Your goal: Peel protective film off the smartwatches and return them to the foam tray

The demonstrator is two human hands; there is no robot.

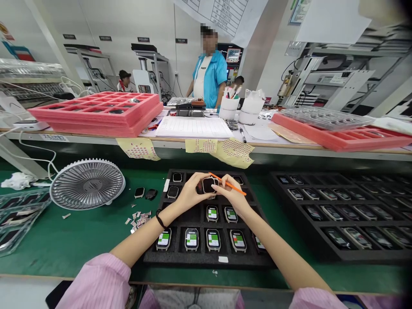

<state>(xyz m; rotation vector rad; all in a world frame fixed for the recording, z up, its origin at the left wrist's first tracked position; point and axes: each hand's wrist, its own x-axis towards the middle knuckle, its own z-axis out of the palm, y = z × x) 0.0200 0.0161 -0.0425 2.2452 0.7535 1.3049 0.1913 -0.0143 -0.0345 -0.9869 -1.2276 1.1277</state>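
Observation:
Above the black foam tray (183,259), a smartwatch body (209,185) with a dark screen is held up between both hands. My left hand (192,191) grips its left side, fingers on top and thumb below. My right hand (232,196) has its thumb against the watch's right edge, and an orange stick-like tool (236,188) lies across its fingers. In the tray's slots sit several watches, among them one with a lit green-and-white screen (213,239) and one with a dark screen (173,192). Part of the tray is hidden under my hands and arms.
A grey fan (88,183) stands at the left, near two loose watches (139,192) and scattered small pieces (140,219). Another foam tray of watches (322,253) lies at the right. Pink foam trays (141,122) rest on the shelf ahead, and a person in blue (219,71) stands behind it.

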